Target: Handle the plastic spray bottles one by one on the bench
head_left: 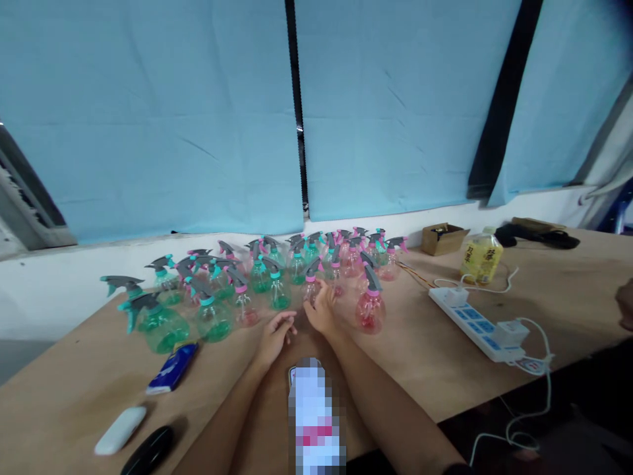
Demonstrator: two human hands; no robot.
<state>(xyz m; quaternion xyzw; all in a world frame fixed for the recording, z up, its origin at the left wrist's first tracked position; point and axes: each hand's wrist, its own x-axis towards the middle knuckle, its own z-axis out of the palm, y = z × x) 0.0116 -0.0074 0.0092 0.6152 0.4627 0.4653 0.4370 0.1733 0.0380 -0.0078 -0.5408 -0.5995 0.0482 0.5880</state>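
My right hand (322, 309) is closed around the side of a clear spray bottle (310, 290) with a pink collar and grey trigger head, standing on the table. To its left, my left hand (277, 335) rests low over the wood with fingers loosely bent and apart, nothing visible in it. Just beyond the left hand stands a green-tinted spray bottle (279, 293) with a turquoise collar. A pink spray bottle (370, 310) is on the right of my right hand. Several more pink and green spray bottles (213, 320) fill the area behind and to the left.
On the left lie a blue tube (173, 368), a white case (120, 430) and a black rounded object (148, 452). A power strip (475, 324) with cables, a yellow-labelled bottle (482, 256) and a cardboard box (444, 239) are on the right. Another person's hand (627, 305) shows at the right edge.
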